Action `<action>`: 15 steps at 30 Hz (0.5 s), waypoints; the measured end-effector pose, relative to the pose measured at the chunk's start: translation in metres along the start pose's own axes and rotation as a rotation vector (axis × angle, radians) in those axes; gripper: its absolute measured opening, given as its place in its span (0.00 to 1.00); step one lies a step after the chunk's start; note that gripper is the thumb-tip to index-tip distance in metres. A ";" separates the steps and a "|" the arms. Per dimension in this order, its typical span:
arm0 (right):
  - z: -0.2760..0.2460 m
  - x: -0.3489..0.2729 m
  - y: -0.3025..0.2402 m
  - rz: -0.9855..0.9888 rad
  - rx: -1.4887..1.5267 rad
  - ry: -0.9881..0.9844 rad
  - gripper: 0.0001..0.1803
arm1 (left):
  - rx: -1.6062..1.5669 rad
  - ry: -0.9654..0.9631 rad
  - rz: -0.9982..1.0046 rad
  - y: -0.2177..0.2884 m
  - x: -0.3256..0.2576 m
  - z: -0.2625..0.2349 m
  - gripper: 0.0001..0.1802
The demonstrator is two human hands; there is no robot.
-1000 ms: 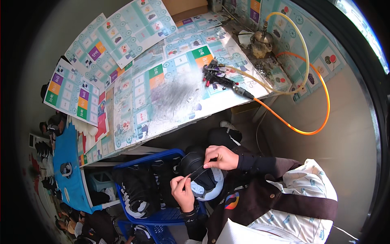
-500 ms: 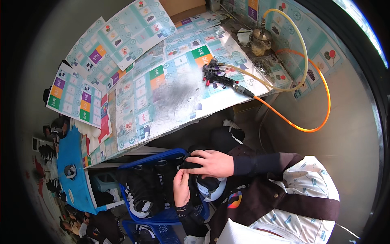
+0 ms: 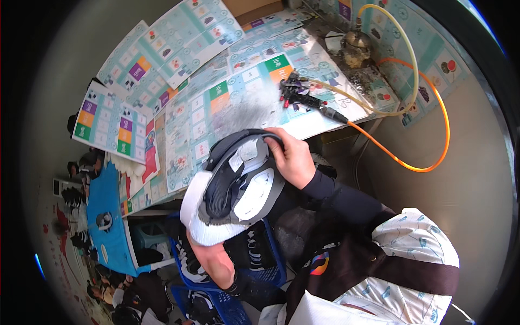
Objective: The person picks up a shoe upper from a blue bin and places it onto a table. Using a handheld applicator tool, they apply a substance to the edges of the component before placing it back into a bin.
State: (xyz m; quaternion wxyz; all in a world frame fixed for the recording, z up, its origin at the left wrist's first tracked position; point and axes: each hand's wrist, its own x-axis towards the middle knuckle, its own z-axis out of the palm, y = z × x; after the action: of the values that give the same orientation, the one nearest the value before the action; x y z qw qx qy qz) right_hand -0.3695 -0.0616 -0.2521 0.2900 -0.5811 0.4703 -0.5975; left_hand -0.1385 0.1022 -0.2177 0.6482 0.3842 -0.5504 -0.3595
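A black, white and grey sneaker [image 3: 265, 189] is held up close, with its dark padded opening and light lining facing me. My right hand [image 3: 295, 160] grips the dark rim at its upper right, thumb inside the opening and fingers on the outside. From below, my left hand [image 3: 212, 264] holds the shoe by its thick white sole; the fingers on that side are hidden behind it. Underneath, a blue plastic basket [image 3: 283, 265] holds several dark shoes with white parts.
The worktable [image 3: 319, 125] is covered with printed sheets smudged grey. A spray gun [image 3: 295, 95] lies on it, joined to an orange hose [image 3: 401, 153] and a yellowish tube [image 3: 414, 54]. A soiled metal pot [image 3: 357, 49] stands behind. Blue-covered table [image 3: 105, 189] and people are at left.
Both hands were together low over the basket. Now they are apart, and the sneaker is raised and turned with its opening toward me, in front of the table edge.
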 end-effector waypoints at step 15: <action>-0.084 0.121 0.108 -0.067 -1.018 -0.347 0.27 | 1.198 -0.182 0.428 -0.018 0.230 0.111 0.13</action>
State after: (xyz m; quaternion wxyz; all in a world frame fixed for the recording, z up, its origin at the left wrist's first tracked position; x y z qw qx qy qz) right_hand -0.4914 -0.1928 -0.2883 0.0257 -0.7531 0.6268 -0.1983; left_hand -0.2181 -0.1214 -0.1224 0.3295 0.5294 -0.7731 0.1163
